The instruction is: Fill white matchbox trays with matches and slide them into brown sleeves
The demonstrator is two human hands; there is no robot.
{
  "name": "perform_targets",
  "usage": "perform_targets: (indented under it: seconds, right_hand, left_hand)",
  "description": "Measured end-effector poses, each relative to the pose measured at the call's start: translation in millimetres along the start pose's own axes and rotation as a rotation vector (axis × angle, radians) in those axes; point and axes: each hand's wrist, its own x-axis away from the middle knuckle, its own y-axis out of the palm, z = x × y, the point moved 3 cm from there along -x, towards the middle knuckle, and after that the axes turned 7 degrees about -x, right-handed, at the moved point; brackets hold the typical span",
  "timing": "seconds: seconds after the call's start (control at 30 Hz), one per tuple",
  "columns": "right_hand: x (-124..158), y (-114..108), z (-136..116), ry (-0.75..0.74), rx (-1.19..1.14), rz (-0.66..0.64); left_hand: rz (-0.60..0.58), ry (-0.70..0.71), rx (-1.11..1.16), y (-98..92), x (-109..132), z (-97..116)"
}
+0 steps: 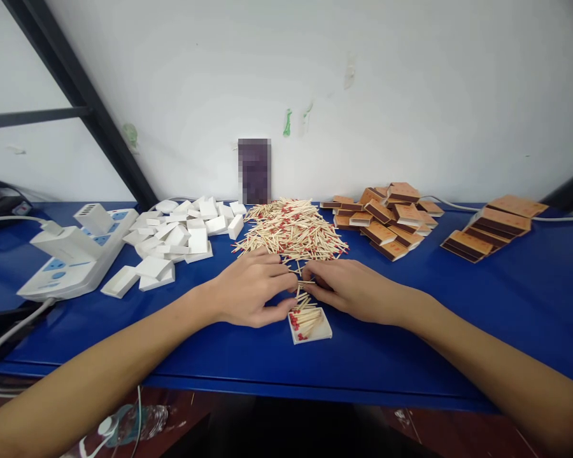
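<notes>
Both my hands rest on the blue table (458, 356) at the near edge of a heap of red-tipped matches (293, 232). My left hand (251, 287) is curled, its fingers pinched on a small bunch of matches. My right hand (351, 287) faces it, fingers bent and pressed on the same bunch. Just below the fingertips lies a white inner tray (321, 332) with several matches in it, heads to the left.
A pile of empty white trays (181, 235) lies at the left, beside a white power strip (71, 254) with plugs. Brown matchbox sleeves (386, 219) are heaped at the right, with a neat stack (491, 232) further right. A pixelated dark object (254, 170) stands against the wall.
</notes>
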Motion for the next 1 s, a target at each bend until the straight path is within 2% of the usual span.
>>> perform_targets:
  seconds: [0.23,0.37,0.7,1.0]
  right_hand:
    - [-1.2,0.6,-1.2,0.003,0.045,0.000]
    - [-1.3,1.3,-0.1,-0.008,0.058,0.014]
    - [-0.4,-1.0,-0.5,0.011,0.024,0.000]
    - [-1.6,-0.4,-3.0,-0.039,0.023,0.001]
  left_hand:
    - [-0.091,-0.149,0.124,4.6,-6.1,1.8]
    - [-0.125,-0.186,0.197,5.2,-9.4,4.4]
    - [-0.084,-0.156,0.235,8.3,-7.3,2.7]
    - [-0.104,-0.168,0.290,7.1,-7.7,0.7]
